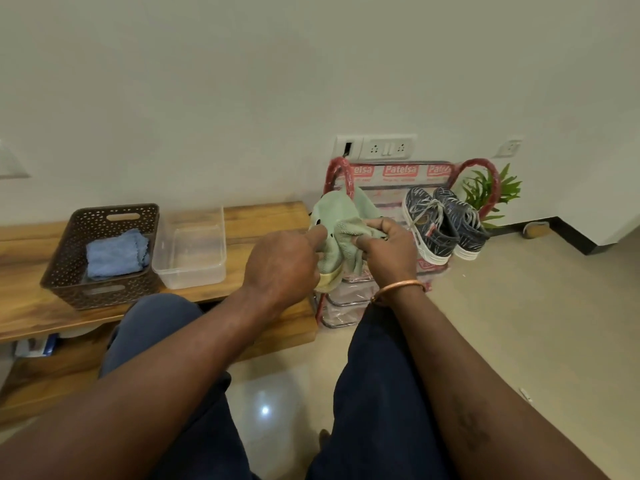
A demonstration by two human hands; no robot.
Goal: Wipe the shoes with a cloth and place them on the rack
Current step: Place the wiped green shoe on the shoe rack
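Note:
I hold a pale green shoe (329,211) with a yellowish sole in front of the rack. My left hand (280,261) grips it from the left, index finger stretched along its side. My right hand (388,252) pinches a green cloth (349,233) bunched against the shoe. Much of the shoe is hidden by the cloth and my hands. A pair of dark patterned sneakers (445,225) with white soles stands on the top shelf of the red-framed, plastic-wrapped shoe rack (398,171), right of my hands.
On the low wooden bench (263,216) at left stand a brown perforated basket (69,258) holding a blue cloth (116,254) and a clear plastic tub (190,268). A green plant (491,192) stands behind the rack. My knees fill the foreground, over tiled floor.

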